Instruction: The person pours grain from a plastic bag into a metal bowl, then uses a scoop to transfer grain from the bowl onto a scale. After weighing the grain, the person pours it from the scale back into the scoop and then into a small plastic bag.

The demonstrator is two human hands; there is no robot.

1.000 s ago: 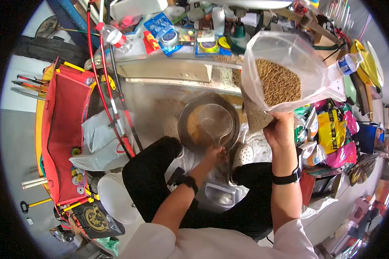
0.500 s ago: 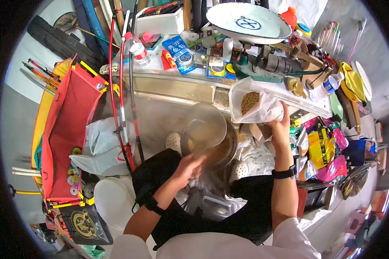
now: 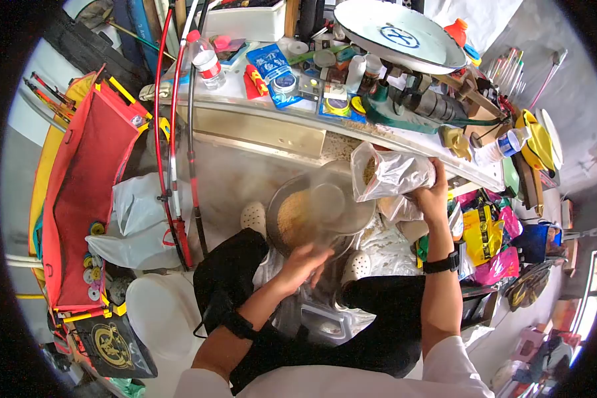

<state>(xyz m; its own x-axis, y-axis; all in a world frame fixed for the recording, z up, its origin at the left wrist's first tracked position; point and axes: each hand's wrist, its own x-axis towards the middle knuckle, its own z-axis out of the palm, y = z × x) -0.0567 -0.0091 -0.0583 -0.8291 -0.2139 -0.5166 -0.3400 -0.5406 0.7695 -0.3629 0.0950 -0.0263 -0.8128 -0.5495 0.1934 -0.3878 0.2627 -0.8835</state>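
Clear plastic is what I see most of in the head view: my right hand (image 3: 433,192) is closed on the bunched neck of a transparent bag (image 3: 390,174) of brownish grain, held just right of and slightly above a metal bowl (image 3: 292,222). The bag lies tipped on its side, and only a small patch of grain shows through near its left end; the rest of its inside is lost in glare and creases.

My left hand (image 3: 304,260) sits at the near edge of the bowl, fingers curled loosely. A clear scoop (image 3: 335,202) stands over the bowl in front of it; I cannot tell whether the fingers grip its handle, because the see-through plastic blurs into the bowl behind it. The bowl holds a layer of the same grain, and its right rim is covered by the scoop and the bag.

Both white clogs (image 3: 253,215) peek out beside the bowl, partly hidden by my black trousers. A second plastic bag (image 3: 398,209) hangs under the right hand, contents unreadable.

Farther off, the cluttered table (image 3: 259,106) carries a water bottle (image 3: 206,63), small packets and a large round white dish (image 3: 399,34), cut off at the top edge. Left, a red fabric case (image 3: 79,199) leans by fishing rods (image 3: 172,132); the fisheye rim darkens everything beyond.
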